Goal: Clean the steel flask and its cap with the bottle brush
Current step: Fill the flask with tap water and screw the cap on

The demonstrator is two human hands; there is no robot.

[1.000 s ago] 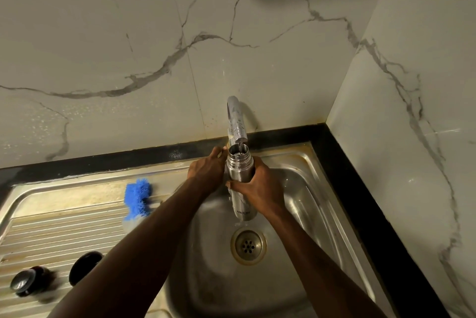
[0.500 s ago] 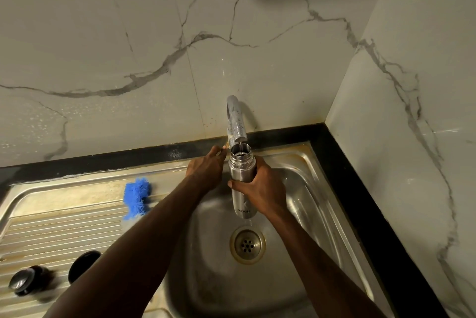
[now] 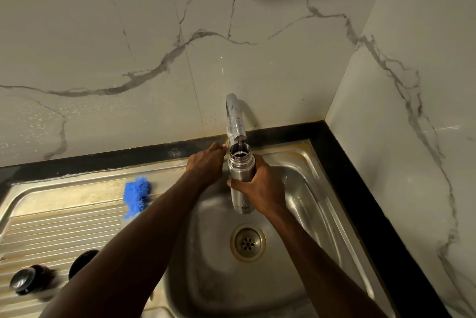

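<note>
My right hand [image 3: 260,189] grips the steel flask [image 3: 238,163] around its middle and holds it upright over the sink bowl. Its open mouth sits right under the tap spout [image 3: 235,122], and a thin stream of water runs into it. My left hand [image 3: 206,166] reaches to the tap's base just left of the flask, with its fingers curled on the tap handle, which is mostly hidden. The bottle brush's blue bristle head [image 3: 136,193] lies on the drainboard. A black cap with a steel top [image 3: 25,279] and a second black cap piece [image 3: 82,262] sit at the lower left.
The steel sink [image 3: 309,189] has a round drain [image 3: 247,242] below the flask. The ribbed drainboard [image 3: 51,235] extends to the left. A black counter edge [image 3: 360,202] borders the sink, and marble walls close in behind and on the right.
Hardly anything has moved. The flask stays under the spout in my right hand, and my left hand stays at the tap handle.
</note>
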